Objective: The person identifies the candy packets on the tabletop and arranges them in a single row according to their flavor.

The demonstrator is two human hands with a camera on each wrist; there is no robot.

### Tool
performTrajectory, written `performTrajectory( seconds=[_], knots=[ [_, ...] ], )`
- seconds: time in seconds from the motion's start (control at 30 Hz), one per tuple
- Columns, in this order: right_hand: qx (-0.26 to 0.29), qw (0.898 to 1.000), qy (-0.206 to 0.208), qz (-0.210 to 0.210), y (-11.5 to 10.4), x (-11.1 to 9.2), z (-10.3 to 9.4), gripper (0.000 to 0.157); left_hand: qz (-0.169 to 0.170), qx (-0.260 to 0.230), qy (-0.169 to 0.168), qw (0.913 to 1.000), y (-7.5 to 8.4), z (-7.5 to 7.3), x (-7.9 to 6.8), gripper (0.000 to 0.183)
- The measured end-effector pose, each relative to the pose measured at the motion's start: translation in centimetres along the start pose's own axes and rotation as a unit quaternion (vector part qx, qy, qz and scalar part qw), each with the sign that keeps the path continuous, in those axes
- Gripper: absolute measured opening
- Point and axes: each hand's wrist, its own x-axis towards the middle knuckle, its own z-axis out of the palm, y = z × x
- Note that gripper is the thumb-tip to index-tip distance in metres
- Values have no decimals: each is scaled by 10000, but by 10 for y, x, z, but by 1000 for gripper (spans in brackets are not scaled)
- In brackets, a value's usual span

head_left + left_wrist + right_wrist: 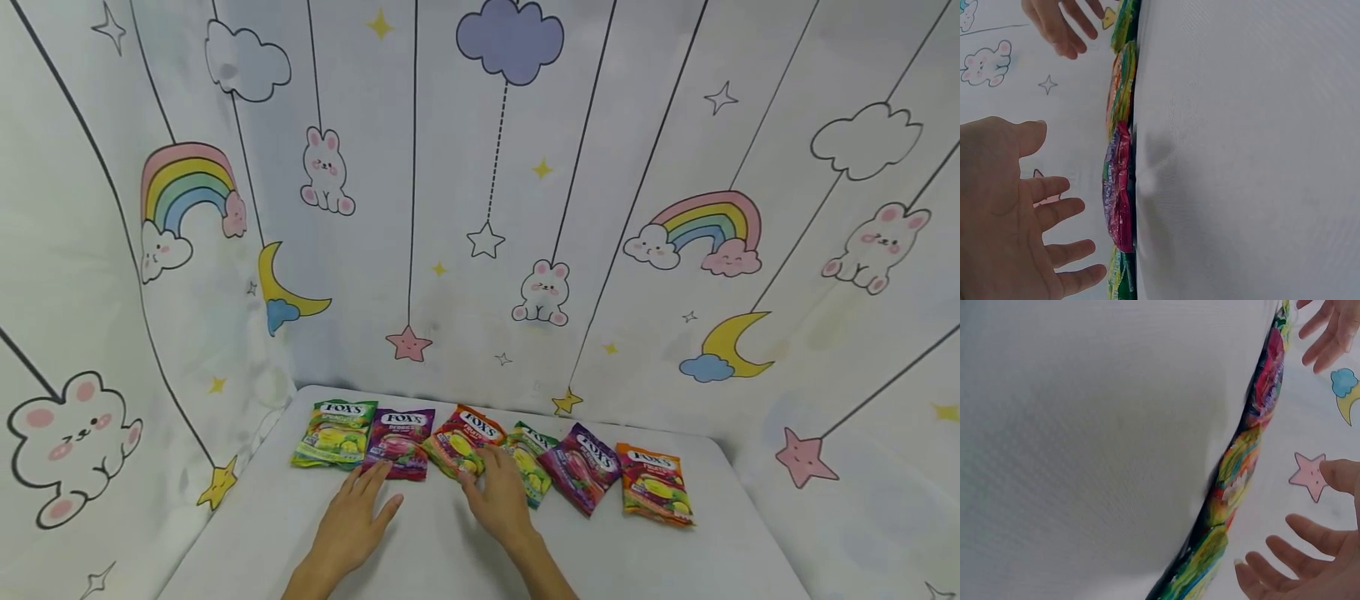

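My left hand (348, 525) hovers in front of a purple Fox's candy bag (401, 437), its fingers spread; in the left wrist view a gap shows between the fingers and the purple bag's edge. My right hand (501, 500) is held over the lower right corner of an orange Fox's candy bag (456, 442), fingers relaxed and holding nothing. The right wrist view shows this hand apart from the bags too. Left of the purple bag lies a green Fox's bag (335, 433). Partly behind the right hand is another green bag (534, 475).
Farther right lie a second purple bag (583, 468), tilted, and a second orange bag (655, 485). All the bags form a row along the back of the white table (435, 558). A cloth backdrop (480, 167) with printed rabbits, stars and rainbows surrounds the table's back and sides.
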Motion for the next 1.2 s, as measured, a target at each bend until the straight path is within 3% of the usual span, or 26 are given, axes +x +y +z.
performTrajectory(
  seconds=[0.3, 0.47, 0.9, 1.2],
  knots=[
    [170, 9996, 51, -200, -6, 2, 5, 53, -88, 26, -79, 9999, -2, -2, 0, 72],
    [245, 9992, 88, -311, -8, 4, 10, 51, -108, -55, -54, 9999, -2, -2, 0, 67],
    [75, 9990, -8, -438, -21, 12, 24, 53, -104, -74, 21, 9999, -10, -3, 5, 66],
    [-174, 9985, -86, -521, -29, 17, 32, 50, -313, -108, -132, 9994, -16, -1, 7, 66]
  ],
)
